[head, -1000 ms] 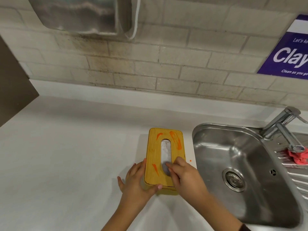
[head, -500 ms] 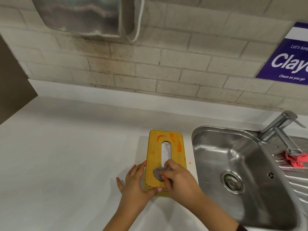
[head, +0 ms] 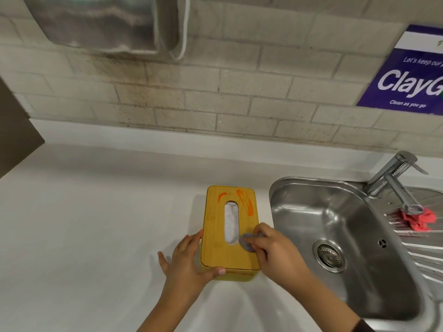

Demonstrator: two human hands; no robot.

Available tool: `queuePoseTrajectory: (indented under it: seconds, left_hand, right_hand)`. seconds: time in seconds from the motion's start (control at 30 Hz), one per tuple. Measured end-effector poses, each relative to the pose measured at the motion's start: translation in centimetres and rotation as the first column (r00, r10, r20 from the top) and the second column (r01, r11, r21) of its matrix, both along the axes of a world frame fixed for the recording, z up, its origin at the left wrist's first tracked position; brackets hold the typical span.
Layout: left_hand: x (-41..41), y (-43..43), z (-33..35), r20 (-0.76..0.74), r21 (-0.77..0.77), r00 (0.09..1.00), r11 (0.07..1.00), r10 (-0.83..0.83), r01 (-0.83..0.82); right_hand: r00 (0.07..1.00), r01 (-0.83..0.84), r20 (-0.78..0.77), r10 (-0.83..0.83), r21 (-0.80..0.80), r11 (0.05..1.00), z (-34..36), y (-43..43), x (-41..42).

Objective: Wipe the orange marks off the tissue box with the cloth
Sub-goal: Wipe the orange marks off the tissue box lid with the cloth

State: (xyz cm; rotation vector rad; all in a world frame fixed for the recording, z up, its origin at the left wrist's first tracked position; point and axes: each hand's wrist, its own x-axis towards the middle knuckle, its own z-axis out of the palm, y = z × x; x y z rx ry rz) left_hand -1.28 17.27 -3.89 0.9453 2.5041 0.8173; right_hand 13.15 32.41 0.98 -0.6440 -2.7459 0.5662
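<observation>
A yellow tissue box (head: pixel 215 245) with a wooden lid lies on the white counter, a white tissue showing in its oval slot. Two orange marks (head: pixel 247 203) remain at the lid's far end, one left and one right of the slot. My right hand (head: pixel 273 250) presses a small grey cloth (head: pixel 247 242) on the lid, just right of the slot's near end. My left hand (head: pixel 189 262) braces the box at its near left corner, fingers along the left side and thumb across the front edge.
A steel sink (head: pixel 340 243) sits right beside the box, with a tap (head: pixel 395 180) at its far right. A red cloth (head: pixel 419 218) lies on the draining board. The white counter (head: pixel 96 224) spreads to the left. A tiled wall stands behind.
The orange mark near the lid's front left is gone. My right hand with the cloth has slid from left of the slot's near end to its right side.
</observation>
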Motion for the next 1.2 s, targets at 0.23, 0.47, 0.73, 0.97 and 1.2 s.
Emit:
queuePoseTrajectory:
  seconds: [0.23, 0.47, 0.73, 0.97, 1.2]
  left_hand:
    - [0.4, 0.6, 0.8, -0.119, -0.007, 0.989, 0.996, -0.090, 0.090]
    - [2.0, 2.6, 2.2, -0.295, -0.038, 0.854, 0.898, -0.429, 0.438]
    - [3.1, 4.3, 1.7, -0.253, -0.174, 0.826, 0.863, -0.504, 0.474]
    - [2.7, 4.0, 2.3, -0.443, -0.153, 0.712, 0.828, -0.545, 0.539]
    - [2.7, 3.4, 2.2, -0.377, -0.137, 0.760, 0.844, -0.529, 0.519]
  right_hand:
    - [0.993, -0.117, 0.024, 0.117, -0.007, 0.993, -0.5, -1.1, 1.3]
    - [0.994, 0.109, -0.009, -0.110, -0.060, 0.992, -0.8, 4.4, 2.0]
    - [0.945, 0.204, -0.202, -0.257, -0.253, 0.946, -0.2, 8.7, -6.0]
    - [0.999, 0.007, -0.038, -0.009, -0.067, 0.998, -0.5, 9.9, -9.6]
    - [0.987, -0.154, 0.033, 0.154, -0.019, 0.988, -0.6, 10.7, -7.1]
